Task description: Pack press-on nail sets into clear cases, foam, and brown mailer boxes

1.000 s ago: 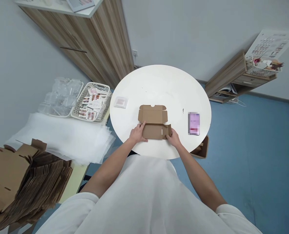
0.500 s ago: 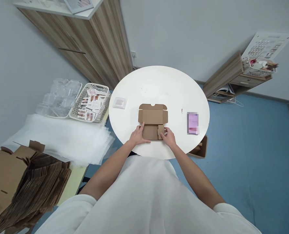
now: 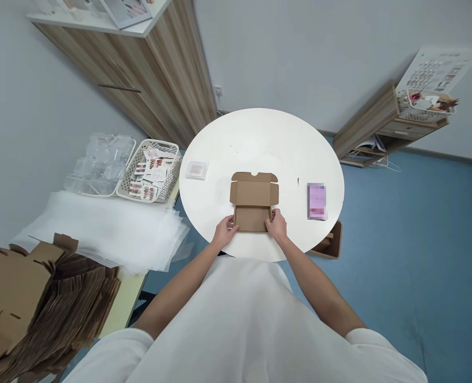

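Observation:
A brown cardboard mailer box [image 3: 253, 205] lies on the round white table [image 3: 260, 138], its lid flap open toward the far side. My left hand [image 3: 225, 232] grips the box's near left corner with curled fingers. My right hand [image 3: 278, 225] presses against the near right side, fingers closed on the side wall. Both side walls now stand folded in.
A pink phone [image 3: 316, 201] lies to the right on the table, a small clear packet [image 3: 196, 169] to the left. A white basket of cards [image 3: 150, 170], clear trays [image 3: 98, 162], foam sheets [image 3: 104, 226] and a stack of flat cardboard [image 3: 36, 303] sit at left. A carton [image 3: 328, 242] stands under the table.
The box's wide right flap has been folded inward by my right hand, and my left hand slid to the left corner. The near part now looks narrower and boxed.

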`<state>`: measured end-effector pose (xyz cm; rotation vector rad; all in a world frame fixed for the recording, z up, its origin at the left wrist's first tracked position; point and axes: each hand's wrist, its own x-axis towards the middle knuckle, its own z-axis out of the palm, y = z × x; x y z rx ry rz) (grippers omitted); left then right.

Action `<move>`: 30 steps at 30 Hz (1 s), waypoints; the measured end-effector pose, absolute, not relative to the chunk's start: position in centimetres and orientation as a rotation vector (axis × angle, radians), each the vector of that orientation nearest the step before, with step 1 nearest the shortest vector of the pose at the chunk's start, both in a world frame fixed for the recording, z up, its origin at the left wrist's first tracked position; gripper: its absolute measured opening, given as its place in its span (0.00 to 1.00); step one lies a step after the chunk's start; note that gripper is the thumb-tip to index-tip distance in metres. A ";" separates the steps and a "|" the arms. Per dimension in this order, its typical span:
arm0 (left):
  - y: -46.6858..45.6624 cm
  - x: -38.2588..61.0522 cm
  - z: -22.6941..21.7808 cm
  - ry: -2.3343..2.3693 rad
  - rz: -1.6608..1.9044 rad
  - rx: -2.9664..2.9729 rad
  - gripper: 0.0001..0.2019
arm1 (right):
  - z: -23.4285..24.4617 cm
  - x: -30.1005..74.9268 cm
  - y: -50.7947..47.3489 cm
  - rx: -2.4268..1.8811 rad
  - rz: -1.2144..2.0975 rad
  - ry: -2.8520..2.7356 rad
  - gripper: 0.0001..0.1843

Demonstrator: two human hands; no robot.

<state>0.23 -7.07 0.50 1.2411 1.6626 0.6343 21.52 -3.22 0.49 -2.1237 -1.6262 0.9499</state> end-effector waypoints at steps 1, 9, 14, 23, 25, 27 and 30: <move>-7.0 0.3 0.5 1.661 0.639 1.237 0.21 | 0.5 21.6 -3.2 -2.120 0.947 -1.620 0.18; -6.6 0.9 0.6 1.680 0.705 1.157 0.23 | 1.5 22.5 -5.2 -2.083 1.100 -1.428 0.27; -5.9 1.5 0.9 1.570 0.761 1.099 0.24 | 2.0 22.2 -5.8 -1.926 1.329 -1.156 0.26; -3.6 2.1 1.4 1.439 0.776 1.110 0.25 | 1.3 22.4 -4.1 -1.839 1.368 -0.955 0.27; -3.5 1.8 0.9 1.435 0.757 1.091 0.26 | 1.0 22.4 -4.2 -1.840 1.348 -0.973 0.27; -3.6 1.5 0.4 1.442 0.736 1.060 0.28 | 0.9 22.4 -4.5 -1.852 1.310 -1.003 0.28; -4.0 0.8 0.1 1.438 0.709 1.051 0.30 | 1.3 22.4 -5.3 -1.931 1.130 -1.055 0.29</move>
